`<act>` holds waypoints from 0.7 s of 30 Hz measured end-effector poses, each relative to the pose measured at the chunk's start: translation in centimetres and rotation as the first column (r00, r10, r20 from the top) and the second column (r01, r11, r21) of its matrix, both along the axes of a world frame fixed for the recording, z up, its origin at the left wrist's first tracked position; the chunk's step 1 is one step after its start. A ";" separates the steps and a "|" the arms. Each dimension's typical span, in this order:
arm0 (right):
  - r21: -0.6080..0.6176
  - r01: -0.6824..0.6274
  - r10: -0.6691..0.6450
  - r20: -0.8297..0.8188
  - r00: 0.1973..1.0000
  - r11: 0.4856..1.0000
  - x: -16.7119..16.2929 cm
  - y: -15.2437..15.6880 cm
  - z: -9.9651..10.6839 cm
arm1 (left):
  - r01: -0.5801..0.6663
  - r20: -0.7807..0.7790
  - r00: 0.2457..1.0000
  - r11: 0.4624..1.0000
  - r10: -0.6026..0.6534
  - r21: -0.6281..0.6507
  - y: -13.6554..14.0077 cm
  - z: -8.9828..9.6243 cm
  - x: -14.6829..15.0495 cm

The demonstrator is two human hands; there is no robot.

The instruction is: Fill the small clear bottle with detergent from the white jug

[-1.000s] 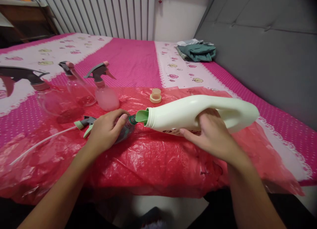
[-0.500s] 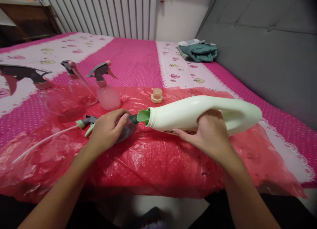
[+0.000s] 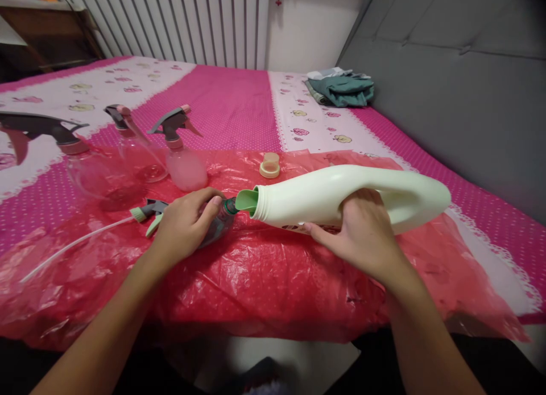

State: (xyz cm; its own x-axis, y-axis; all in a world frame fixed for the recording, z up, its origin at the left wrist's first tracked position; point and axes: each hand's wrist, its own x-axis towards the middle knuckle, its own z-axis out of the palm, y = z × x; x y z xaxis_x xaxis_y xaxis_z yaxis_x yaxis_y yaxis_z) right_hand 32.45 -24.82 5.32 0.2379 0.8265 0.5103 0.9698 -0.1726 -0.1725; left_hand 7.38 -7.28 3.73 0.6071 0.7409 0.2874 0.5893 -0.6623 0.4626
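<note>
My right hand (image 3: 367, 227) is closed around the handle of a pale green detergent jug (image 3: 307, 198), which lies tipped on its side with its mouth to the left. The jug's green pouring spout (image 3: 246, 200) meets the open neck of a clear spray bottle (image 3: 219, 221). My left hand (image 3: 185, 221) is wrapped round that bottle, which leans toward the jug and is partly hidden by my fingers. Left of this hand lies a grey and green spray head (image 3: 151, 212) with its long white tube. Whether liquid is flowing, I cannot tell.
A cream cap (image 3: 270, 165) stands behind the jug on red plastic sheeting (image 3: 273, 287). Several spray bottles with grey and pink heads stand at left, one holding cloudy liquid (image 3: 186, 168). Folded clothes (image 3: 343, 89) lie on the bed near the grey headboard (image 3: 452, 93). A radiator (image 3: 183, 25) is behind.
Almost nothing differs. The jug and the spray bottle keep their positions, and my right thumb has shifted very slightly along the jug.
</note>
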 end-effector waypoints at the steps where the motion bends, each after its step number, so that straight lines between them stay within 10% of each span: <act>1: -0.003 0.000 0.000 -0.009 1.000 1.000 0.0 0.0 0.0 | 0.001 0.002 1.000 1.000 -0.001 -0.001 0.0 0.0 0.0; 21: 0.000 0.058 -0.057 0.019 0.998 0.998 -0.6 0.0 0.0 | 0.004 -0.004 1.000 1.000 -0.004 0.009 0.2 -0.1 0.0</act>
